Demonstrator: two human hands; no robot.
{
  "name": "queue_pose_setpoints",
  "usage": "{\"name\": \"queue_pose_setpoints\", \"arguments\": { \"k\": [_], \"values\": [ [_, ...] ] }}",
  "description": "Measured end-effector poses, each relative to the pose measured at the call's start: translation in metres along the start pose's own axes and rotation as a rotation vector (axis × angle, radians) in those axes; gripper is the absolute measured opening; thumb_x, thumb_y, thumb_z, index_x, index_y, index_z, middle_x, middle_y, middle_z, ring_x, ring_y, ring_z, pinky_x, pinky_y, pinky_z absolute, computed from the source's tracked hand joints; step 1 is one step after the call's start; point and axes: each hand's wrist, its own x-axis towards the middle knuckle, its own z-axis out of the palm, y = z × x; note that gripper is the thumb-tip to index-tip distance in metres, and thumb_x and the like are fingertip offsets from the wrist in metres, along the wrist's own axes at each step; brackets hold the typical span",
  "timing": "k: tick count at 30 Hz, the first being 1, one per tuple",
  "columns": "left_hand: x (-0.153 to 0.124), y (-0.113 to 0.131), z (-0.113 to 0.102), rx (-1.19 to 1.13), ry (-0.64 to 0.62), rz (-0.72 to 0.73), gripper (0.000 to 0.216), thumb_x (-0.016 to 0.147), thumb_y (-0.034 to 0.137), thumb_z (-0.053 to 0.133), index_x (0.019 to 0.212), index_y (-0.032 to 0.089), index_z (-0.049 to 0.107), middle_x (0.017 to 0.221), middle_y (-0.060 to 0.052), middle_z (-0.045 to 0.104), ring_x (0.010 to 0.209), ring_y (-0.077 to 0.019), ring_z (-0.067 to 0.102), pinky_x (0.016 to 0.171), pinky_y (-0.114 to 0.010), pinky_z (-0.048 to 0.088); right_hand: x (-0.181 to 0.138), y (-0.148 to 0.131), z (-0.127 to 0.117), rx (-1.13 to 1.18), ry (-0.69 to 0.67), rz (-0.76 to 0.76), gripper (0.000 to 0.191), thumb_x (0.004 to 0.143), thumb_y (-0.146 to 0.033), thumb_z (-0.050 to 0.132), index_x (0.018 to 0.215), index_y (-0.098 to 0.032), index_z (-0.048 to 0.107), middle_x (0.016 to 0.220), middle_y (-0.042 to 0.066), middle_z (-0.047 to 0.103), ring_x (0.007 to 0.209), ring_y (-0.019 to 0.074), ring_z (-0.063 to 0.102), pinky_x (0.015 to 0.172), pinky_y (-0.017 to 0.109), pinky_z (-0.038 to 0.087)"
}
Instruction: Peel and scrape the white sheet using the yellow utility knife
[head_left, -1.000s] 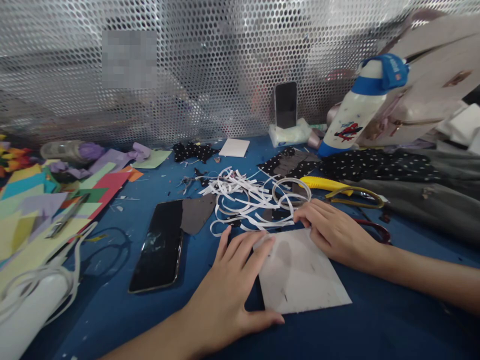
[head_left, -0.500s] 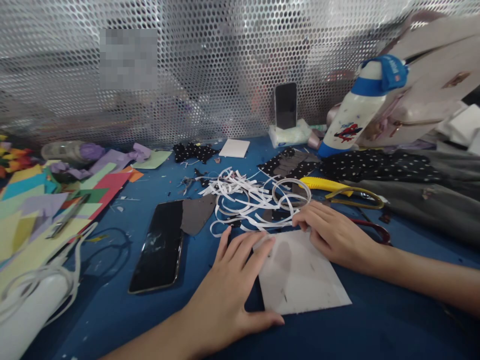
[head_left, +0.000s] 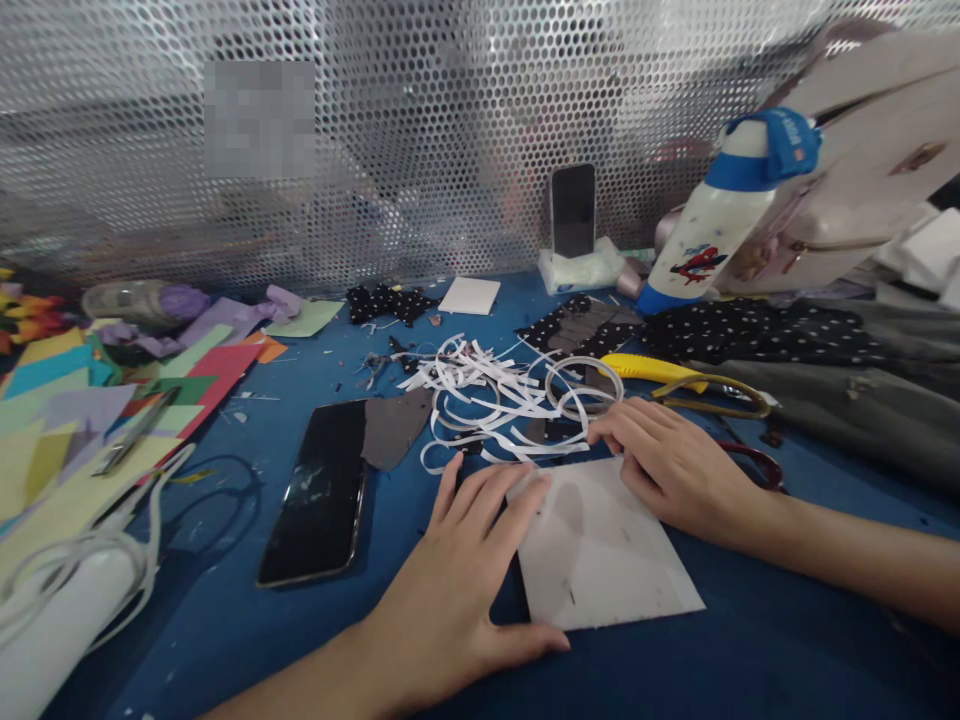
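A pale grey square sheet (head_left: 607, 560) lies flat on the blue table (head_left: 225, 640) in front of me. My left hand (head_left: 465, 570) rests open and flat on the sheet's left edge, fingers stretched forward, thumb along its lower side. My right hand (head_left: 667, 465) lies on the sheet's far right corner with its fingers curled together at the edge; what they pinch, if anything, is hidden. Just beyond both hands sits a tangle of white paper strips (head_left: 495, 400).
A black phone (head_left: 319, 495) lies left of the sheet beside a dark grey scrap (head_left: 394, 425). Coloured paper sheets (head_left: 82, 420) and metal tweezers (head_left: 135, 432) fill the left. A yellow cutter (head_left: 652, 368), polka-dot fabric (head_left: 750, 330), a bottle (head_left: 712, 220) and an upright phone (head_left: 573, 210) stand behind, before a perforated metal wall.
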Motion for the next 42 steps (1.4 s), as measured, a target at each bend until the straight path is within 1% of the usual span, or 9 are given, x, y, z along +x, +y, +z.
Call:
{"name": "queue_pose_setpoints", "arguments": {
  "k": [8, 14, 17, 21, 27, 35, 42],
  "values": [
    [0.0, -0.001, 0.001, -0.003, 0.01, -0.001, 0.093, 0.088, 0.068, 0.061, 0.16, 0.025, 0.022, 0.161, -0.011, 0.037, 0.146, -0.0375, 0.036, 0.123, -0.067, 0.009, 0.002, -0.001, -0.001, 0.012, 0.014, -0.023, 0.031, 0.082, 0.0, 0.042, 0.103, -0.018, 0.055, 0.09, 0.007, 0.062, 0.086, 0.0237, 0.058, 0.078, 0.038, 0.048],
    [0.0, 0.001, 0.001, 0.002, 0.006, 0.001, 0.092, 0.088, 0.068, 0.061, 0.16, 0.024, 0.023, 0.161, -0.011, 0.037, 0.146, -0.0371, 0.035, 0.123, -0.067, 0.009, 0.002, 0.0, -0.001, -0.013, 0.034, -0.052, 0.031, 0.083, 0.001, 0.042, 0.104, -0.017, 0.055, 0.091, 0.007, 0.063, 0.086, 0.0233, 0.059, 0.078, 0.037, 0.048],
    [0.0, 0.001, 0.0, 0.005, -0.003, -0.001, 0.091, 0.089, 0.066, 0.061, 0.16, 0.024, 0.023, 0.16, -0.012, 0.037, 0.146, -0.0368, 0.036, 0.123, -0.067, 0.007, 0.002, -0.001, -0.002, -0.118, 0.057, -0.095, 0.028, 0.084, 0.001, 0.043, 0.103, -0.016, 0.057, 0.09, 0.008, 0.065, 0.084, 0.0242, 0.059, 0.075, 0.037, 0.047],
    [0.001, 0.001, 0.001, -0.003, 0.009, -0.006, 0.092, 0.087, 0.066, 0.063, 0.159, 0.024, 0.023, 0.16, -0.012, 0.038, 0.145, -0.0375, 0.037, 0.122, -0.067, 0.007, 0.001, -0.007, -0.005, -0.303, 0.098, -0.153, 0.023, 0.09, -0.002, 0.046, 0.102, -0.014, 0.061, 0.085, 0.009, 0.068, 0.08, 0.0256, 0.061, 0.072, 0.038, 0.044],
    [0.0, 0.0, 0.002, -0.01, 0.01, -0.005, 0.093, 0.088, 0.067, 0.062, 0.16, 0.025, 0.023, 0.16, -0.012, 0.037, 0.145, -0.0381, 0.037, 0.122, -0.069, 0.007, -0.001, -0.013, -0.008, -0.411, 0.097, -0.165, 0.024, 0.092, -0.001, 0.046, 0.102, -0.011, 0.066, 0.088, 0.012, 0.071, 0.085, 0.0281, 0.064, 0.072, 0.039, 0.045],
    [0.0, 0.0, 0.002, -0.006, -0.008, -0.015, 0.093, 0.088, 0.072, 0.058, 0.159, 0.023, 0.024, 0.161, -0.012, 0.036, 0.146, -0.0373, 0.034, 0.122, -0.068, 0.005, -0.002, -0.013, -0.009, -0.44, 0.103, -0.175, 0.02, 0.095, -0.004, 0.047, 0.101, -0.01, 0.066, 0.087, 0.013, 0.07, 0.084, 0.0292, 0.063, 0.072, 0.041, 0.046],
    [0.0, 0.001, 0.001, 0.0, -0.009, -0.016, 0.092, 0.089, 0.071, 0.057, 0.16, 0.024, 0.023, 0.161, -0.011, 0.036, 0.147, -0.0369, 0.034, 0.122, -0.068, 0.004, -0.002, -0.011, -0.006, -0.375, 0.045, -0.15, 0.021, 0.093, -0.002, 0.047, 0.098, -0.011, 0.065, 0.086, 0.012, 0.067, 0.082, 0.0287, 0.059, 0.074, 0.041, 0.047]
  ]
}}
